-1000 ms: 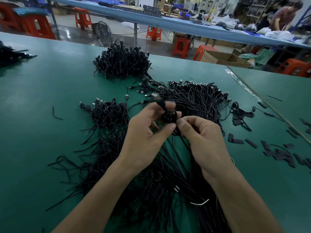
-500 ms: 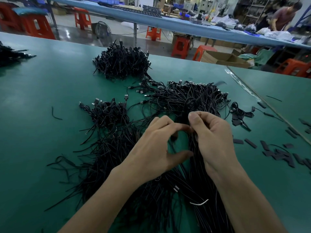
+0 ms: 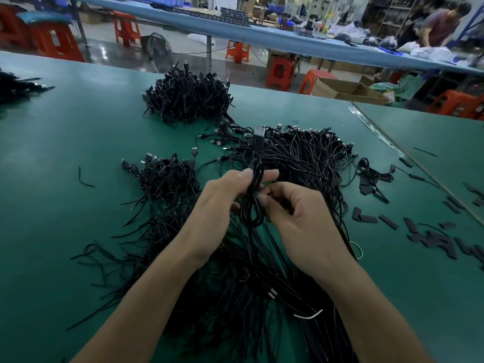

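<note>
At the bottom of the frame, loose black cables [image 3: 230, 305] fan across the green table [image 3: 52, 218], with a white twist tie [image 3: 309, 315] lying on them at lower centre. Both forearms pass over this spread.

Just above it, in the middle of the frame, the left hand [image 3: 220, 216] pinches a folded black USB cable [image 3: 252, 208] between thumb and fingertips near the top of the loop. The right hand [image 3: 306, 231] has its fingers curled, the tips pinching the loop's right side. The cable's USB plug [image 3: 259, 134] stands upright above the fingers, and its loop hangs between the two palms.

Half a second ago the hands were lower, against the pile, and no plug rose above them. Now the cable is lifted clear of it.

Left of the hands sits a small heap of tied cables [image 3: 167, 176], and behind them a wide heap of straight cables [image 3: 314, 158]. Black strips [image 3: 432, 239] scatter at the right edge. Farther up lies a dense far pile [image 3: 188, 98]. Beyond the table edge are orange stools [image 3: 280, 72], a cardboard box [image 3: 348, 91], a long blue bench [image 3: 262, 35], and a person [image 3: 442, 24] working at upper right.
</note>
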Available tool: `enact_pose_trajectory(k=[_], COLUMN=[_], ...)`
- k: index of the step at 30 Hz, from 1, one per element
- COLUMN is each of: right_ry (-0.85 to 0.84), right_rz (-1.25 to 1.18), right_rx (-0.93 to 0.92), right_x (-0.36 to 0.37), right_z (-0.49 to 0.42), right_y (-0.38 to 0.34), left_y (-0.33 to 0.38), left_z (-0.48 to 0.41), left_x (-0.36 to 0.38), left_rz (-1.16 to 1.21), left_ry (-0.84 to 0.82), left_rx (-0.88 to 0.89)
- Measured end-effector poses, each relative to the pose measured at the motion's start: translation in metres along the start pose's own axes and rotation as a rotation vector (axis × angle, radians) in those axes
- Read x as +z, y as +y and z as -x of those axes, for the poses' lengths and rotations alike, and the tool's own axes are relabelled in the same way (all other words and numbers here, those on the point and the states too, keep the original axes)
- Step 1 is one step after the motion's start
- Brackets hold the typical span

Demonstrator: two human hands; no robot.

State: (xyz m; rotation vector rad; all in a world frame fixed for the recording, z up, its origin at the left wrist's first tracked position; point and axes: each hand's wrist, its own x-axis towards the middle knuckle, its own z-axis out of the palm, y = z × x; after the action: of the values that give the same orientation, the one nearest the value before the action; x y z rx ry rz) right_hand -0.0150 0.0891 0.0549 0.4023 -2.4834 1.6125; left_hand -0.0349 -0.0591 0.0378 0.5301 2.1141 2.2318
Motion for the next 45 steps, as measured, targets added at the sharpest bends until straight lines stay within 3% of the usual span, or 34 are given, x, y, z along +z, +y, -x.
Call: enact_pose_trajectory(k=[9,13,17,22,26,36,45], right_ry=[0.073,0.194,0.254,0.131,0.009,0.050,0.092], right_rz=[0.001,-0.023,-0.048,-0.120,-0.112,0.015,-0.108], right_rx=[0.046,0.084,0.038,-0.063,-0.033,0.119,0.276], right_x=[-0.002,-0.008,-0.004,0.001,0.008,0.004,0.000], right_z=[-0.005,-0.007,-0.007,-0.004,0.000,0.004,0.003], right_y=[0.002,0.004,0.002,-0.008,-0.008,0.006,0.013], left_y=[-0.005,-0.003,-0.009,-0.013,-0.012,-0.004,-0.002], left_z=[-0.002,0.000,-0.001,-0.001,-0.002,-0.004,0.000], left_x=[0.001,0.000,0.001,0.004,0.000,-0.002,-0.005], left_rz=[0.059,-0.070,-0.225,-0.194,-0.068,0.081,0.063], left_ry=[0.033,0.007,0.091,0.180,0.198,0.161,-0.004], left_rx=[0.098,0.145,0.142,0.117,0.075,-0.033,0.061])
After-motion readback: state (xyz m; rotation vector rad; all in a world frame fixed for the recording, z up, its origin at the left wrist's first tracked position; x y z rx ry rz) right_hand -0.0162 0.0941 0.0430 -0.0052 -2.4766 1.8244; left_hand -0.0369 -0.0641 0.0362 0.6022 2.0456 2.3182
